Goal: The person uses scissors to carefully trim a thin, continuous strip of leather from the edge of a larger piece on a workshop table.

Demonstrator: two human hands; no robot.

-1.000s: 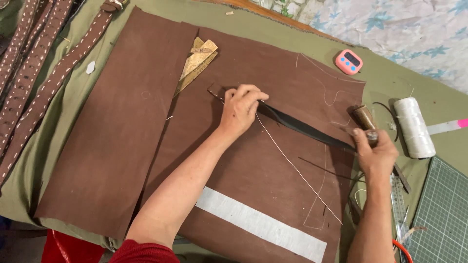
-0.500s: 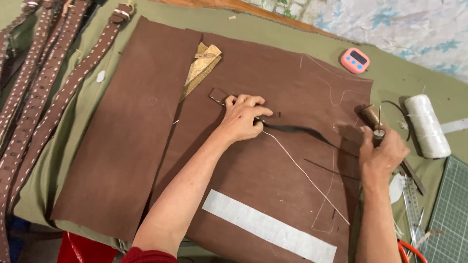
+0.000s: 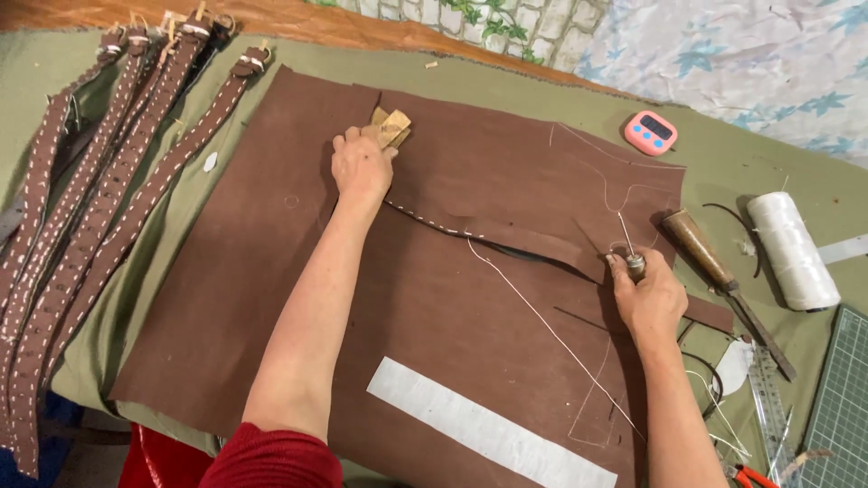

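Note:
A large brown leather sheet point(image 3: 271, 271) lies flat on the green cloth. A second brown piece point(image 3: 506, 176) with a white-stitched edge overlaps it. My left hand point(image 3: 362, 167) presses on the leather at that piece's upper left corner, beside a small tan scrap point(image 3: 394, 128). My right hand point(image 3: 649, 294) grips a small awl-like tool point(image 3: 631, 253) with its metal tip pointing up. A white thread point(image 3: 542, 316) runs from the stitched seam across the leather toward the lower right. A white rectangular strip point(image 3: 488, 429) lies on the near part of the sheet.
Several stitched brown straps point(image 3: 81, 208) lie at the left. A pink timer point(image 3: 651, 132) sits at the back right. A wooden-handled tool point(image 3: 714, 267), a white thread spool point(image 3: 791, 248), a ruler point(image 3: 768, 398) and a green cutting mat point(image 3: 841, 407) are at the right.
My left hand moved from the middle of the seam up and left to the corner by the tan scrap. My right hand shifted left onto the leather, holding the small tool.

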